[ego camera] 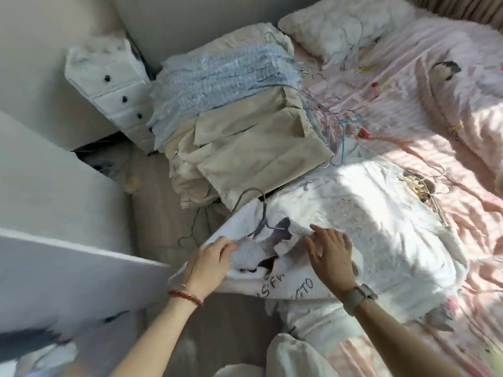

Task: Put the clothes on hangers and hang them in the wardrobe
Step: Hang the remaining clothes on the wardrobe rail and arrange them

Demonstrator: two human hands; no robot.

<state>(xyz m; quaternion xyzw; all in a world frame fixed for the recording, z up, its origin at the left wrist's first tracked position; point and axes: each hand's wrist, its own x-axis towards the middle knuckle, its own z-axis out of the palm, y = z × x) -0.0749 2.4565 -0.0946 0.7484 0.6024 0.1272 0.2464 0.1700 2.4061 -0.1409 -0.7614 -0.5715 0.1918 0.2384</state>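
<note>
Nearest, at the bed's (424,126) near edge: left hand (208,263) pinching the ribbed collar of the white garment (362,227), right hand (330,253) flat on it beside the collar, fingers straight. Grey hanger (257,210) lying in that neckline, hook towards the beige garment (253,148). Farther along the bed, blue knit (223,74), then white pillow (343,25); loose hangers (340,123) just right of the beige garment.

Matt white cloth shirt (353,227) with ribbed collar; thin wire hanger (262,210); beige woven trousers (258,148); fluffy pillow (345,25); pink crinkled bedsheet (435,118).
</note>
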